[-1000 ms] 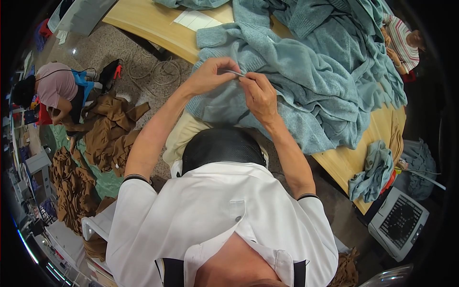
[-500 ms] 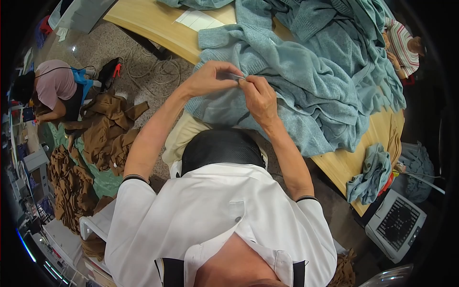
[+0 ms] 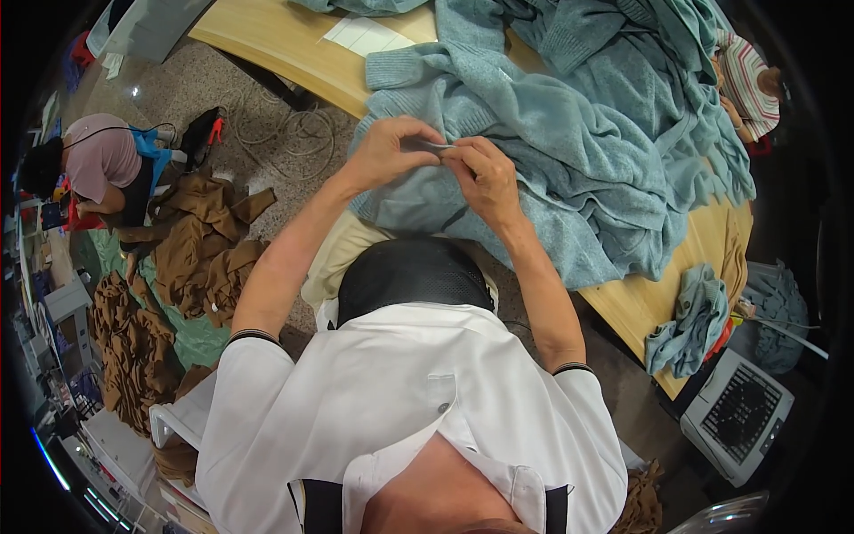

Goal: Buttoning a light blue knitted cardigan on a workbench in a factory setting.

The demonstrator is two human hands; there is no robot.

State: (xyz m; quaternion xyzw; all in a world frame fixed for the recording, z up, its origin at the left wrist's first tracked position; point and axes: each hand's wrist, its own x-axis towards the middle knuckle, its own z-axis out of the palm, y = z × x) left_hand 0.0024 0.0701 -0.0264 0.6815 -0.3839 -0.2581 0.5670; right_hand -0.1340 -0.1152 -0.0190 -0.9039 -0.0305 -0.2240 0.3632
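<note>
My left hand is closed in a pinch, thumb and forefinger meeting on a thin pale strip. Close beside it, the bent fingers of my right hand grip the strip's other end. It is too small to tell whether the strip is a knit edge, a thread or a small tool. Both hands are over the near edge of a heap of light blue-green knit garments. A ribbed cuff or hem lies just beyond my left hand.
The heap covers much of a wooden table, where a paper sheet also lies. Another small knit piece is at the right corner, by a grey keypad machine. Brown garments lie at left, near a stooping person. Another person is at far right.
My hands have shifted very slightly, and the pale strip shows a little more between my fingertips. The person at left has moved an arm, with something red now by it.
</note>
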